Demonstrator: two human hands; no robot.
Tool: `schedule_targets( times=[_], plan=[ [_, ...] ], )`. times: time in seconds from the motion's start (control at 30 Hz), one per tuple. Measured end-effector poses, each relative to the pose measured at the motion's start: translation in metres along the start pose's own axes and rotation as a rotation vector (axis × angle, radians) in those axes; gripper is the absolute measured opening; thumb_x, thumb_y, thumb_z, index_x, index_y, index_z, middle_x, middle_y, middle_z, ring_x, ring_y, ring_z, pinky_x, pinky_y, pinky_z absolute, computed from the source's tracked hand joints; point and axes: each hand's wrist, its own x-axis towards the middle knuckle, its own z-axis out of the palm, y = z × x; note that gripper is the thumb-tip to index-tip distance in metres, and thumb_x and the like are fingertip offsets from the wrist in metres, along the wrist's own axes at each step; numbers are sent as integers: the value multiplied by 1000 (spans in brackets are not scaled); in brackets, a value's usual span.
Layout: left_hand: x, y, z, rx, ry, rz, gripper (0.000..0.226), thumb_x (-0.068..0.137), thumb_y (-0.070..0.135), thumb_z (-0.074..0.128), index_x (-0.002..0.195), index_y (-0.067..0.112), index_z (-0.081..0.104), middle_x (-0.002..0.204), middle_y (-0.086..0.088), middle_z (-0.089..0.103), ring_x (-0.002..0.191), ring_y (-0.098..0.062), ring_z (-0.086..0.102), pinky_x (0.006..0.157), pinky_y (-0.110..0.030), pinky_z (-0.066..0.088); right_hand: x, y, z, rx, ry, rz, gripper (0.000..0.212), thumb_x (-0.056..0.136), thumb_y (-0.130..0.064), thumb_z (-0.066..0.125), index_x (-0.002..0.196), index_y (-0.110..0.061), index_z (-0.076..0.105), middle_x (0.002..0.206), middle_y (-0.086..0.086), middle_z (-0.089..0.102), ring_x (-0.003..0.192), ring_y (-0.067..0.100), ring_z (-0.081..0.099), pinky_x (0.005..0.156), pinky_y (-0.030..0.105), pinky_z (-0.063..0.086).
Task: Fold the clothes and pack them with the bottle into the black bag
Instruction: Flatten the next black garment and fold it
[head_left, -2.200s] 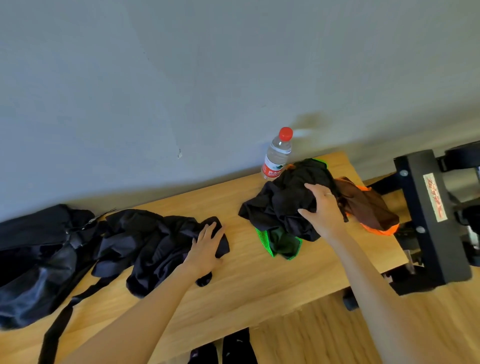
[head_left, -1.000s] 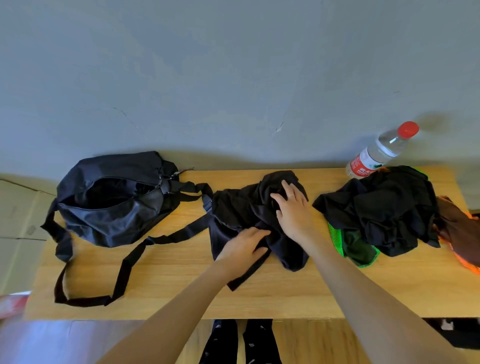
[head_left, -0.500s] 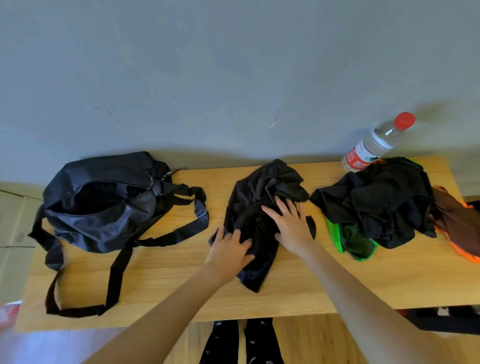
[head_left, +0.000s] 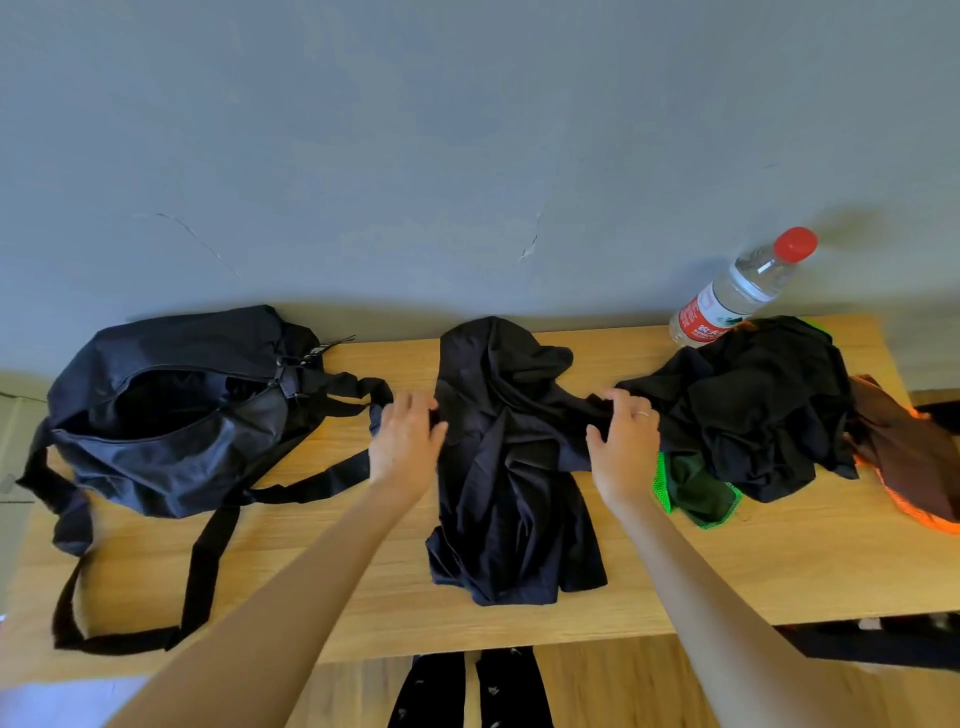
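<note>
Since half a second ago the two hands have moved apart, from the middle of the crumpled dark navy garment (head_left: 511, 467) out to its left and right edges, and the cloth now lies spread longer toward the near edge of the light wooden table (head_left: 779, 571).

In the head view, the left hand (head_left: 405, 447) sits at the garment's left edge with its fingers curled over the cloth; whether they pinch it or only press on it cannot be told, since the fingertips are hidden. The right hand (head_left: 623, 441) grips the right edge, fingers bent round a bunched fold, a ring on one finger.

Left of the garment lies the black fabric bag (head_left: 171, 415), its zip mouth open and dark inside, its long straps trailing toward the near edge. To the right sits a heap of black clothes (head_left: 753, 405), with a green mesh piece (head_left: 696, 493) poking out beneath and a brown and orange garment (head_left: 909, 467) cut off by the right border. The clear plastic bottle with a red cap (head_left: 743, 291) stands at the far right against the grey wall (head_left: 467, 156), its base hidden behind the heap. Below the table edge, dark patterned trouser legs (head_left: 467, 691) show only in part.
</note>
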Motion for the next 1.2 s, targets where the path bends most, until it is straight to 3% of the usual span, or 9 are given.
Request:
schedule_targets(
  times=[0.13,0.3,0.47,0.63,0.77,0.9,1.0,1.1,1.2],
  plan=[
    [24,-4,0,-94,-40,-188,34,92,26,57,123,13,49,120,-6,57,107,-25,56,79,-38,50,-8,15,3,81,28,193,26,85,-14,67,105,-7,52,100,13,56,98,32,52,73,42,48],
    [31,6,4,-53,-101,-235,22,90,23,61,110,13,58,102,-8,65,97,-29,61,76,-39,51,-16,10,12,54,-83,320,47,82,-29,71,116,-4,49,115,15,49,107,32,48,80,39,45],
    [29,0,3,-206,-82,-203,6,90,19,62,92,14,59,93,-3,61,90,-22,60,74,-36,50,0,1,15,40,-173,199,19,85,-16,66,99,-6,58,111,13,47,103,30,49,79,35,45],
    [27,-13,-8,-443,-76,-204,10,89,12,62,83,14,54,85,-1,60,84,-18,58,73,-29,46,31,-16,-4,202,-135,126,14,92,-17,57,100,-7,51,94,8,57,85,25,51,70,33,39],
    [23,-30,-16,-599,-5,-249,10,89,12,62,94,11,54,98,-5,59,96,-19,57,78,-34,51,60,-34,-28,497,-15,96,12,91,-3,54,102,-1,52,91,7,55,84,20,52,77,32,43],
    [23,-41,-20,-650,-18,-301,27,87,14,65,111,10,53,110,-9,58,100,-22,57,67,-30,53,74,-38,-36,738,-104,167,38,91,-2,55,127,-8,45,114,8,54,103,16,52,86,23,41],
    [21,-44,-20,-683,-45,-321,36,86,11,66,118,8,51,110,-12,59,99,-24,59,69,-31,55,61,-30,-26,608,-146,173,47,91,-4,57,134,-11,40,135,9,47,126,20,44,99,28,35],
    [18,-45,-22,-728,-41,-343,38,87,6,64,122,7,51,103,-9,58,94,-20,59,58,-20,53,45,-14,-11,501,-138,261,46,89,-7,60,132,-7,42,127,14,52,119,28,50,95,30,40],
    [15,-50,-21,-733,-27,-350,37,87,5,63,123,6,53,106,-13,59,95,-21,61,62,-22,54,40,-3,-1,387,-157,262,44,86,-8,65,125,-5,47,122,17,53,115,34,50,96,45,46]
  ],
)
